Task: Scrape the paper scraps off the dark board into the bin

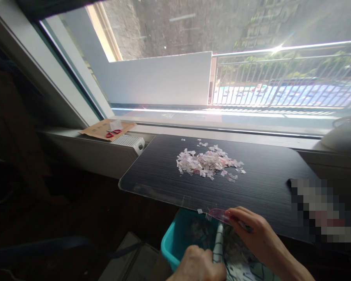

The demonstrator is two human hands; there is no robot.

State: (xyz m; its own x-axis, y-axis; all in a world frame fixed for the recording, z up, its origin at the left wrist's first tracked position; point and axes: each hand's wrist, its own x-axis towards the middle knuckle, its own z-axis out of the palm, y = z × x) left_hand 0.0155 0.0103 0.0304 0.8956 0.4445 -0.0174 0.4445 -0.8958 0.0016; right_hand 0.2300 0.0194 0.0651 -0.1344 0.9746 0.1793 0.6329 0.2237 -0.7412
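Note:
My left hand (200, 263) is closed around the rolled edge of a pale bag with dark grid lines (218, 244), over the teal bin (169, 244). In my right hand (254, 230) is a flat, see-through pink piece (218, 214), pinched at the table's near edge; its exact kind does not show. A small white paper scrap (199, 211) lies by its tip. Paper scraps are inside the bin and in the bag below my right hand. Farther back, a loose pile of cut paper pieces (207, 162) covers the middle of the dark table (152, 171).
Red-handled scissors (113, 133) lie on a brown envelope (95, 130) on the sill at left, beside a white radiator (130, 142). A blurred-out object (324, 212) rests at the table's right end. A white rounded object (345, 134) stands by the window.

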